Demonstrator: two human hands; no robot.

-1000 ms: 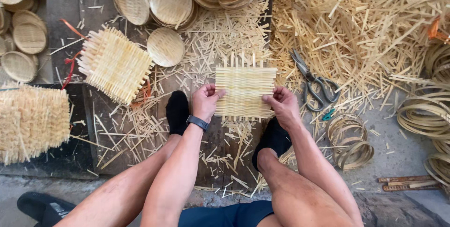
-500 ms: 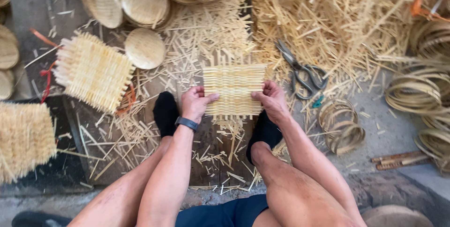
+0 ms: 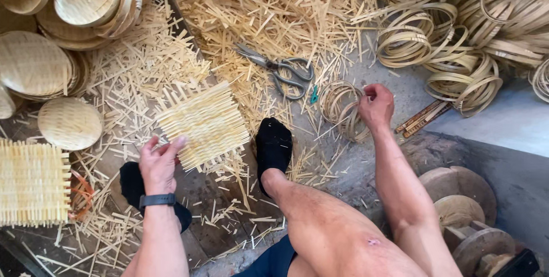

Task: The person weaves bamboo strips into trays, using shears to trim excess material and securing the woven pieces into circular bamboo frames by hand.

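My left hand (image 3: 159,165) grips the near corner of a square woven bamboo mat (image 3: 204,123), fingers curled on its edge, so the mat tilts up off the wooden board (image 3: 200,197) under me. A black watch (image 3: 156,200) sits on that wrist. My right hand (image 3: 376,105) is out to the side, well apart from the left, fingers closed on a small bunch of bamboo rings (image 3: 343,108) lying on the concrete. Between my two hands rests my foot in a black sock (image 3: 274,145), and just beyond it, ahead of the mat, lie metal scissors (image 3: 281,71) on a litter of bamboo offcuts (image 3: 274,8). Past my right hand is a big heap of bamboo hoops (image 3: 463,36). Left of my left hand lies another woven mat (image 3: 33,182), and further ahead on that side are stacked round bamboo baskets (image 3: 74,2). Near my right knee sit wooden discs (image 3: 457,208).
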